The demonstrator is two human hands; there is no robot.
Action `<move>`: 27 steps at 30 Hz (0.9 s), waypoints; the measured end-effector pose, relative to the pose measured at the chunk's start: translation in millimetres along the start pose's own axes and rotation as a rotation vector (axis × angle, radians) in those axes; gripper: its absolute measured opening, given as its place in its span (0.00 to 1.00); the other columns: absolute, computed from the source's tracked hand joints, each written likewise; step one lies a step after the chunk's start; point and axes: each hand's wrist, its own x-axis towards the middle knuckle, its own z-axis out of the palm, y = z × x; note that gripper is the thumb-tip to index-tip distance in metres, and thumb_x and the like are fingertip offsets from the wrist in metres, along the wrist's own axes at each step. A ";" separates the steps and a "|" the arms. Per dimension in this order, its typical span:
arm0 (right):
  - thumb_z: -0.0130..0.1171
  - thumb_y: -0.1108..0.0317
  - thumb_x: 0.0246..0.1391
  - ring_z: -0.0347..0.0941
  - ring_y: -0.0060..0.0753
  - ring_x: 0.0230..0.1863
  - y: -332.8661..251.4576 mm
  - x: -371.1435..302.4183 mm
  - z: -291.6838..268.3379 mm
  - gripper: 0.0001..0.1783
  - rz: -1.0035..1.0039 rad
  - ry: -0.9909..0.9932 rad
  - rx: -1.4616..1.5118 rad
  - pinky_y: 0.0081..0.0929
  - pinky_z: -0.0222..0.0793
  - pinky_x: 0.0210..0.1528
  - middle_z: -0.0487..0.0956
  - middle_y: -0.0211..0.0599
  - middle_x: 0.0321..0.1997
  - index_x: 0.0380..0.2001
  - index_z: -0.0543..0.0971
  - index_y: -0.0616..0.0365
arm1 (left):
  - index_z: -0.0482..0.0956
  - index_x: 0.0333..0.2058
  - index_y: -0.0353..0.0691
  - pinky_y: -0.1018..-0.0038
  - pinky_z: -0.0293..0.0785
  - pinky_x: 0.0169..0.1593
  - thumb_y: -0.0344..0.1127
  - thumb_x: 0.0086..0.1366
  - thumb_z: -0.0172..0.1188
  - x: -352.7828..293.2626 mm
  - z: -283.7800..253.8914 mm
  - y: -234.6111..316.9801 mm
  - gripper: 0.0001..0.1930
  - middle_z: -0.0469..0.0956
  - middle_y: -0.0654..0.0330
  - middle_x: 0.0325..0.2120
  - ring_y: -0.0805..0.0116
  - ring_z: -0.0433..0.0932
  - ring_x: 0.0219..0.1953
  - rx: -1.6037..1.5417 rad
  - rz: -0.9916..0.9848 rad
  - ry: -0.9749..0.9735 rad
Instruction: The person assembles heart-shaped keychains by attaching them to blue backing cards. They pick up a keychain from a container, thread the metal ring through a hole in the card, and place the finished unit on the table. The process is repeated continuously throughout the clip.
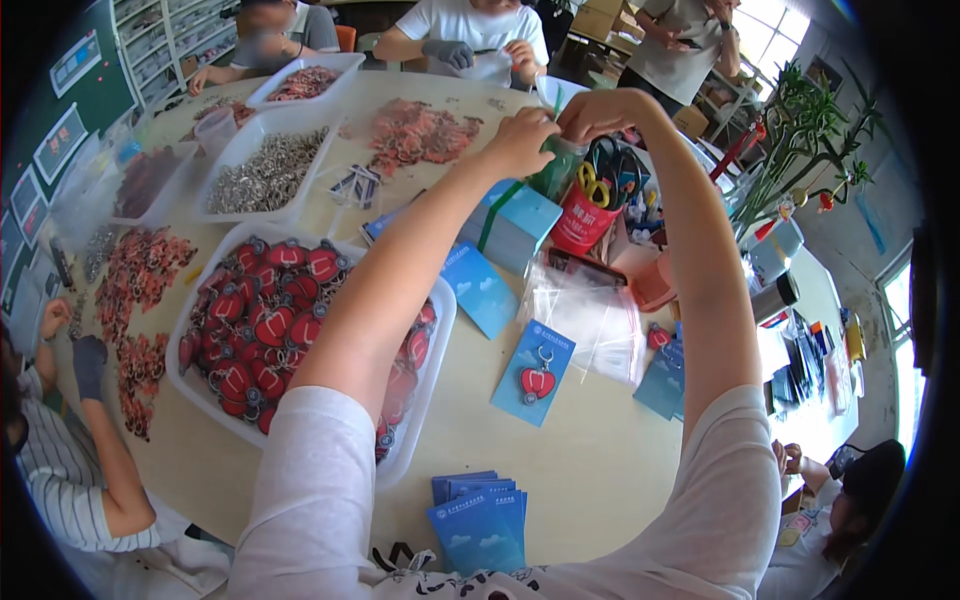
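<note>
Both my arms stretch to the far side of the round table. My left hand [522, 142] and my right hand [608, 112] meet over a green see-through container [560, 172], fingers bent inward. What the fingertips hold, if anything, is hidden. A narrow green strip [557, 104] shows between the hands. Just below them sits a stack of blue cards [520, 222] tied with a green band. On the table between my arms lies a blue card [533, 372] with a red heart-shaped keychain [537, 382] on it.
A white tub of red heart keychains [440, 400] stands left, and a tub of metal rings [262, 165] beyond. Blue cards [478, 530] are piled near me. Clear plastic bags [595, 330] and a red scissors cup [582, 222] are right. Several people sit around the table.
</note>
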 end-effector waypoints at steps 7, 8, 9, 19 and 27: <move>0.63 0.68 0.46 0.76 0.22 0.29 -3.9 -6.6 1.4 0.13 -0.036 0.320 -0.317 0.18 0.72 0.37 0.83 0.33 0.31 0.37 0.83 0.60 | 0.80 0.38 0.39 0.63 0.67 0.53 0.38 0.53 0.65 7.7 -6.6 12.2 0.15 0.71 0.50 0.46 0.51 0.71 0.49 -0.161 -0.043 -0.001; 0.63 0.68 0.46 0.76 0.21 0.29 1.1 -4.6 0.0 0.13 -0.028 0.315 -0.353 0.18 0.72 0.37 0.83 0.32 0.31 0.37 0.83 0.61 | 0.80 0.38 0.39 0.63 0.67 0.53 0.38 0.53 0.65 7.8 -6.1 13.2 0.15 0.71 0.50 0.46 0.51 0.71 0.49 -0.175 -0.027 -0.016; 0.63 0.67 0.46 0.76 0.21 0.29 5.2 -3.7 -2.7 0.13 -0.018 0.311 -0.388 0.18 0.72 0.37 0.83 0.32 0.30 0.37 0.83 0.61 | 0.80 0.39 0.40 0.62 0.66 0.55 0.38 0.53 0.64 9.1 -6.2 13.7 0.15 0.71 0.49 0.46 0.50 0.70 0.50 -0.160 -0.027 -0.042; 0.59 0.70 0.53 0.79 0.24 0.35 -7.7 -81.0 -2.1 0.12 -0.247 0.562 -0.423 0.20 0.76 0.39 0.82 0.40 0.36 0.41 0.81 0.60 | 0.78 0.40 0.45 0.63 0.60 0.61 0.34 0.52 0.63 1.6 -28.4 -2.5 0.14 0.73 0.55 0.45 0.54 0.67 0.55 -0.126 0.097 0.099; 0.60 0.72 0.51 0.79 0.25 0.37 30.9 -187.2 198.1 0.16 -0.388 0.576 -0.583 0.21 0.77 0.40 0.82 0.35 0.37 0.45 0.80 0.55 | 0.77 0.40 0.36 0.65 0.66 0.56 0.33 0.54 0.64 -75.9 -168.1 157.5 0.14 0.74 0.48 0.46 0.54 0.72 0.52 -0.181 -0.263 -0.326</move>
